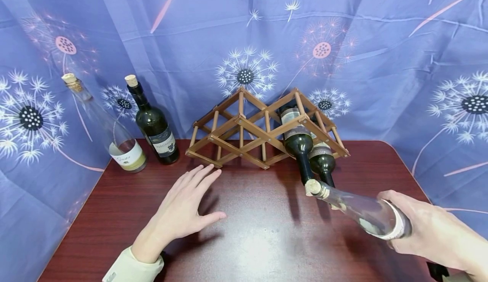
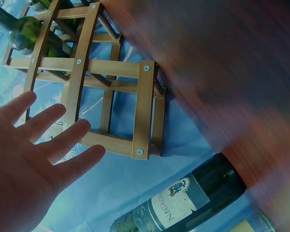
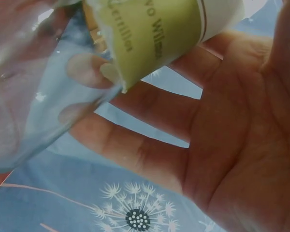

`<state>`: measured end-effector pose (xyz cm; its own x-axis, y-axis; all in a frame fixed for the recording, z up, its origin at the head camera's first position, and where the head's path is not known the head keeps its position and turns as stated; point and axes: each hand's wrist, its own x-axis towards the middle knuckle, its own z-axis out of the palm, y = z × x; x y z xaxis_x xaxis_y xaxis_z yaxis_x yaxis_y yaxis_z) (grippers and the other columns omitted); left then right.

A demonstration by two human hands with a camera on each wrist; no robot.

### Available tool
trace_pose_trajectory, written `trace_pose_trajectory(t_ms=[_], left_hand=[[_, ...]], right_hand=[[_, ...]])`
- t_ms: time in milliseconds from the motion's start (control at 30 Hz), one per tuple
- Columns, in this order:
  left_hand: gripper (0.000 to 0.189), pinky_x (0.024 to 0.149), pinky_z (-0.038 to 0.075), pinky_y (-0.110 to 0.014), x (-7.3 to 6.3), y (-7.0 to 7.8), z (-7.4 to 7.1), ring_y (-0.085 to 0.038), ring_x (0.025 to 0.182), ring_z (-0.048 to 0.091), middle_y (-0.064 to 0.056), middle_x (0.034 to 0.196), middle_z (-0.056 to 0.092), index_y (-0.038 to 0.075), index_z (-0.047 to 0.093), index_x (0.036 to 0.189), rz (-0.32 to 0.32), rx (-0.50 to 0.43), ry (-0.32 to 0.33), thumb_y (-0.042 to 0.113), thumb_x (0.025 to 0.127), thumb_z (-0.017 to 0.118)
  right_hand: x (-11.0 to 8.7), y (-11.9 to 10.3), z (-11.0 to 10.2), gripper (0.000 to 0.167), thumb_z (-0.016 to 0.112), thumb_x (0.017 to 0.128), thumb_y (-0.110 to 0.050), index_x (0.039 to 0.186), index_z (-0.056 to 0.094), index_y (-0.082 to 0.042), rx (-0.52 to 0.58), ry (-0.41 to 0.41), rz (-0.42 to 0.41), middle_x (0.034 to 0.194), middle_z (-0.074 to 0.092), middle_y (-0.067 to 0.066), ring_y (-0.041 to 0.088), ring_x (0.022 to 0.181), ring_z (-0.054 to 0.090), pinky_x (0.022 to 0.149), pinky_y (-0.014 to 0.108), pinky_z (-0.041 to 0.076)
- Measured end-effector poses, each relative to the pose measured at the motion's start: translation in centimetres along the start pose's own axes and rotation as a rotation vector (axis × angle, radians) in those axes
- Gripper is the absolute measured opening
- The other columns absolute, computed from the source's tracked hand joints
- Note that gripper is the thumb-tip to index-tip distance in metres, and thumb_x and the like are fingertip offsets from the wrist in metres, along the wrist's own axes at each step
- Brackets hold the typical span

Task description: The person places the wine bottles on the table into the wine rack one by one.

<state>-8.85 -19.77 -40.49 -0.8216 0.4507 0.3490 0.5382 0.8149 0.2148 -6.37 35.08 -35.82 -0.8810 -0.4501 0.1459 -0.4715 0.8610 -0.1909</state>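
My right hand grips a clear glass wine bottle around its labelled lower part. The bottle is tilted, its corked neck pointing left and overlapping the neck of a dark bottle in the head view. Up close in the right wrist view, the fingers curl under the bottle's yellow-green label. My left hand is spread above the table with nothing in it, fingertips near the front left foot of a wooden wine rack. Two dark wine bottles lie in the rack's right side, necks toward me.
At the back left stand a corked clear bottle and a corked dark green bottle. The reddish-brown table ends at a blue dandelion-print cloth behind and at both sides. Part of a dark object shows under my right wrist.
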Motion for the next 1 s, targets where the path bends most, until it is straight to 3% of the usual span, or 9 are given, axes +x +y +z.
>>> trace_pose_trajectory(t_ms=[333,767,1000], left_hand=[[0.094,0.120,0.033,-0.060,-0.1,0.0,-0.1,-0.035,0.152,0.038,-0.006,0.166,0.043,0.021,0.044,0.163,-0.010,-0.015,-0.003,0.070,0.088,0.073],[0.078,0.120,0.033,-0.059,-0.1,0.0,-0.4,-0.035,0.152,0.038,-0.005,0.166,0.043,0.019,0.045,0.162,-0.004,-0.045,0.011,0.054,0.097,0.071],[0.074,0.119,0.034,-0.059,-0.2,0.1,-0.5,-0.034,0.152,0.039,-0.005,0.165,0.044,0.021,0.044,0.163,0.009,-0.058,0.031,0.054,0.101,0.066]], right_hand=[[0.1,-1.4,0.2,0.088,0.105,0.046,-0.033,0.120,0.057,-0.042,-0.004,0.013,-0.056,0.090,0.051,-0.028,-0.005,0.079,0.049,0.064,0.021,0.039],[0.3,-3.3,0.8,0.086,0.102,0.046,-0.035,0.119,0.060,-0.044,-0.042,0.019,-0.079,0.095,0.052,-0.031,-0.005,0.081,0.049,0.063,0.025,0.041],[0.7,-4.3,1.2,0.079,0.101,0.053,-0.037,0.120,0.059,-0.044,-0.026,-0.074,-0.080,0.095,0.049,-0.031,-0.004,0.083,0.048,0.065,0.025,0.041]])
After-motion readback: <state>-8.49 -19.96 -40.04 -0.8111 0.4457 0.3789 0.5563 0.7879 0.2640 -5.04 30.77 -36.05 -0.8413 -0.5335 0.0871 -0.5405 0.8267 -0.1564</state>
